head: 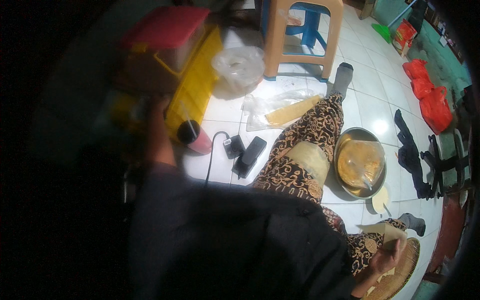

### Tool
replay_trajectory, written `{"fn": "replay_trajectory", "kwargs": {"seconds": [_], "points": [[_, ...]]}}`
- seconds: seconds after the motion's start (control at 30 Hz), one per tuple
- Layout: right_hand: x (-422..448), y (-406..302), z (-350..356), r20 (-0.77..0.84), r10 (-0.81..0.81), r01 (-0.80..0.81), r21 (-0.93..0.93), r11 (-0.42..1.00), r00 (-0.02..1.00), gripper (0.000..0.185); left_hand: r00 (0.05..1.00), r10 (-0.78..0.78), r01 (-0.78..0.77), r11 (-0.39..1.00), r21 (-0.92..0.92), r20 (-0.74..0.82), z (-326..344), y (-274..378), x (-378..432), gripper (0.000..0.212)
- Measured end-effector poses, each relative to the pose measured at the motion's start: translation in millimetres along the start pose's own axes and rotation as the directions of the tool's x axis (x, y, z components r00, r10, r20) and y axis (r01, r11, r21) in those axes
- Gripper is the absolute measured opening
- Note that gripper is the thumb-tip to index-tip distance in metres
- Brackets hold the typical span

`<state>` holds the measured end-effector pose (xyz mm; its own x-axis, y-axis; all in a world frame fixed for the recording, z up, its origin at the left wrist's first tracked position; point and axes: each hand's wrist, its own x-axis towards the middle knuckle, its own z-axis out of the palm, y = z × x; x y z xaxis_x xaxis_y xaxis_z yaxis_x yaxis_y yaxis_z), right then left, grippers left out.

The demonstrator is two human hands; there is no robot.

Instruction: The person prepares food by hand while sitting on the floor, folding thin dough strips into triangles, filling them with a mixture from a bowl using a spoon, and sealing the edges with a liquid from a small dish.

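My right hand (384,259) is at the lower right, its fingers holding a thin pale sheet (393,235), perhaps a pastry wrapper. Below that hand lies a round woven tray (411,258) with several pale folded pieces on it. Another thin pale sheet (309,162) is spread over my patterned trouser leg. Between my legs stands a metal bowl (339,176) containing a clear plastic bag of orange-yellow food (356,165). My left hand (159,103) reaches into shadow beside a yellow plastic crate (198,86); its fingers are too dark to make out.
A red-lidded container (168,26) sits by the crate. Close to my left arm are a pink cup with a straw (200,142) and black power adapters (249,157). A plastic stool (302,58) stands ahead. A cream dish (380,200) and red bags (433,105) are to the right.
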<state>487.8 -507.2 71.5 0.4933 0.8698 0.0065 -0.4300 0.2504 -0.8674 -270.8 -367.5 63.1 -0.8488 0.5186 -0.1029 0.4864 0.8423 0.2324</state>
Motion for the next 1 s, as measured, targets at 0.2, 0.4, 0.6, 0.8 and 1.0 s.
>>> {"fn": "replay_trajectory", "kwargs": {"seconds": [0.2,0.4,0.6,0.8,1.0], "points": [[-2,0,10,0.021,0.004,-0.002,-0.068,0.998,1.0,0.027,1.0,0.019,-0.019,0.991,-0.134,0.0,-14,15,-25,0.061],[-2,5,16,0.049,-0.005,0.009,-0.083,0.997,0.999,0.026,0.994,0.081,-0.064,0.975,-0.214,0.071,-17,-10,-5,0.062],[5,10,16,0.141,-0.029,0.047,-0.12,0.992,0.99,0.029,0.796,0.347,-0.387,0.922,0.023,-0.496,14,-68,29,0.057],[-14,-3,26,0.003,0.025,-0.025,-0.062,0.998,1.0,0.028,0.655,0.252,-0.745,0.373,-0.553,-0.712,10,103,-122,0.033],[-22,-3,80,0.173,0.144,-0.132,-0.076,0.988,0.974,0.029,0.046,0.842,-0.42,-0.471,-0.775,-0.537,43,200,-351,0.052]]}}
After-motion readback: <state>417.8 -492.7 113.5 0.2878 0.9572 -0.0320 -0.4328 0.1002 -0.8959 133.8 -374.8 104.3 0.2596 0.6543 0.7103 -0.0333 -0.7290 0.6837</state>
